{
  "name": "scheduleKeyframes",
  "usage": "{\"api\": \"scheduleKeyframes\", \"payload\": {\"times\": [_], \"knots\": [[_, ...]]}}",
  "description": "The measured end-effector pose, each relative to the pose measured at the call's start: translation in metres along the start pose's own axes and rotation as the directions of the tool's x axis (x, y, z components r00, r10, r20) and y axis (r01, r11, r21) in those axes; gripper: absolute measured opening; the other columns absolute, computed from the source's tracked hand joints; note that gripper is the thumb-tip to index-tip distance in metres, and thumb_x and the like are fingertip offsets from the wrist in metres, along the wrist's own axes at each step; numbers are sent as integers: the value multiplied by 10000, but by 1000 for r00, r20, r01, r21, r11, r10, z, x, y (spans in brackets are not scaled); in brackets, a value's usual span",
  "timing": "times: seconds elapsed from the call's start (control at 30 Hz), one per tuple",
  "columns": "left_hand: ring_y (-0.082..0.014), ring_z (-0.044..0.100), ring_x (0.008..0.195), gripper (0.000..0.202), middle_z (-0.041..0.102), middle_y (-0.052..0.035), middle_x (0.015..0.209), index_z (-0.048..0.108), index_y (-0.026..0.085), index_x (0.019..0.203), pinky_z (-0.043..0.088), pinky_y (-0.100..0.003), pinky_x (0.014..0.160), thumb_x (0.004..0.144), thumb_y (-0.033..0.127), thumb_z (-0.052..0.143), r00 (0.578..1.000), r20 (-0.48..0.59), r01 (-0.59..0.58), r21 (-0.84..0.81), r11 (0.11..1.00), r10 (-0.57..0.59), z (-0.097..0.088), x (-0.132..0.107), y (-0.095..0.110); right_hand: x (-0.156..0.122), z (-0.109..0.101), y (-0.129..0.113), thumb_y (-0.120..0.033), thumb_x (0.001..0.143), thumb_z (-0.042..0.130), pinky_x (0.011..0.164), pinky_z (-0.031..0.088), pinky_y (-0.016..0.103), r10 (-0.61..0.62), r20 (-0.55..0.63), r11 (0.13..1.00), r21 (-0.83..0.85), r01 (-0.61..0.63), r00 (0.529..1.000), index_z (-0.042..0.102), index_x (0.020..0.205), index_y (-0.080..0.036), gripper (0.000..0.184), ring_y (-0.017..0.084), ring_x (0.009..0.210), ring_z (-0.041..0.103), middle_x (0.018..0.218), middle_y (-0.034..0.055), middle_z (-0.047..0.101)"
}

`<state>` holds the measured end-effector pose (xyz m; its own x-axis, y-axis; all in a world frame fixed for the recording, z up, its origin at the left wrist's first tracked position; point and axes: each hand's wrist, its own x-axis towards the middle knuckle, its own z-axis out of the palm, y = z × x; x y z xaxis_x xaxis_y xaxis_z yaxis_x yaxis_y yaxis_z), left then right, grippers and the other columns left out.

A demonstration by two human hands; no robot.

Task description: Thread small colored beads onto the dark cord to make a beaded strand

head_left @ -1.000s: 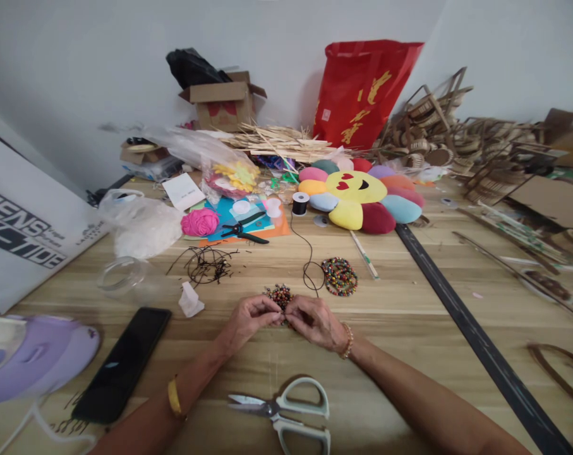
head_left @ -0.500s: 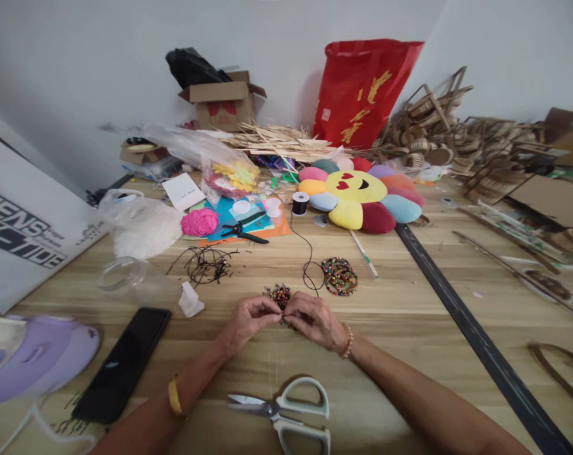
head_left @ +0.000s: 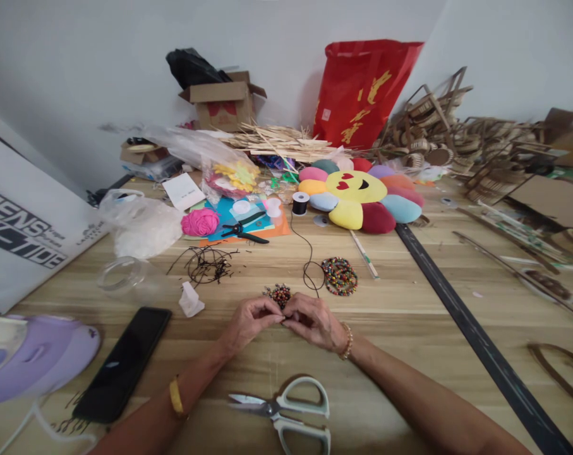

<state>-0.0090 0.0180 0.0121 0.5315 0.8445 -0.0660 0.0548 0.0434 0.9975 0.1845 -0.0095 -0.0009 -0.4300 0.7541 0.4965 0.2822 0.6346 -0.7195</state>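
My left hand [head_left: 254, 321] and my right hand [head_left: 316, 321] meet at the fingertips above the wooden table. Both are closed in a pinch, thumb against fingers. Something tiny sits between the fingertips, too small to make out. Just beyond them lies a small heap of mixed coloured beads [head_left: 278, 294], partly hidden by my fingers. A coil of strung multicoloured beads [head_left: 340, 276] rests to the right of the heap. Black cord runs from a spool [head_left: 300, 203] down towards my right hand, ending near the beads. Scissors [head_left: 279, 407] with pale handles lie open nearer to me.
A black phone [head_left: 122, 365] and a purple object [head_left: 42, 360] lie at left. Cut black cord [head_left: 209, 264], pliers [head_left: 244, 231] and pink yarn [head_left: 199, 222] lie farther back. Behind are a flower cushion [head_left: 357, 189] and a red bag [head_left: 364, 95]. A dark strip [head_left: 476, 335] crosses the right side.
My hands stay pinched together in nearly the same place, with only a slight shift of the fingertips. A few beads seen under my fingers before no longer show there.
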Motion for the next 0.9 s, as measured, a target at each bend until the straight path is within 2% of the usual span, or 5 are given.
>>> {"api": "scheduleKeyframes", "payload": {"times": [0.17, 0.3, 0.47, 0.67, 0.9], "knots": [[-155, 572, 700, 211, 654, -46, 705, 673, 115, 663, 438, -256, 687, 695, 315, 732, 1000, 13, -11, 17, 1000, 11, 0, 1, 0, -1, 0, 1, -179, 866, 532, 594, 424, 241, -12, 32, 1000, -22, 12, 999, 536, 862, -179, 5, 139, 667, 511, 771, 40, 549], [-151, 567, 697, 225, 648, -45, 707, 655, 115, 658, 441, -252, 686, 696, 324, 729, 1000, -1, 1, 9, 1000, -1, -1, 1, 2, -3, 0, 1, -169, 807, 537, 661, 457, 273, -16, 45, 999, -31, 17, 999, 488, 830, -189, 57, 163, 733, 537, 827, 63, 570], [-153, 564, 690, 247, 645, -47, 696, 643, 121, 648, 449, -254, 683, 686, 347, 734, 1000, -16, 14, 25, 1000, -13, -1, 0, 5, -3, -2, -2, -213, 805, 503, 633, 451, 266, 18, 29, 1000, 12, -19, 999, 458, 785, -191, 55, 150, 667, 527, 735, 36, 560], [-158, 573, 709, 228, 654, -49, 709, 657, 123, 664, 450, -257, 697, 688, 338, 732, 1000, -15, 12, 25, 1000, -11, -1, 0, 4, -2, -5, -6, -242, 839, 541, 530, 406, 208, 122, -5, 992, 44, -121, 993, 521, 809, -171, 80, 103, 559, 487, 686, 10, 559], [-157, 569, 698, 236, 653, -49, 707, 651, 125, 662, 449, -251, 671, 690, 348, 724, 1000, -28, -7, 27, 1000, 8, 0, 1, 3, -3, -1, 0, -247, 849, 577, 495, 377, 183, 151, 81, 983, 88, -158, 985, 604, 809, -147, 111, 82, 529, 460, 669, 3, 564]]}}
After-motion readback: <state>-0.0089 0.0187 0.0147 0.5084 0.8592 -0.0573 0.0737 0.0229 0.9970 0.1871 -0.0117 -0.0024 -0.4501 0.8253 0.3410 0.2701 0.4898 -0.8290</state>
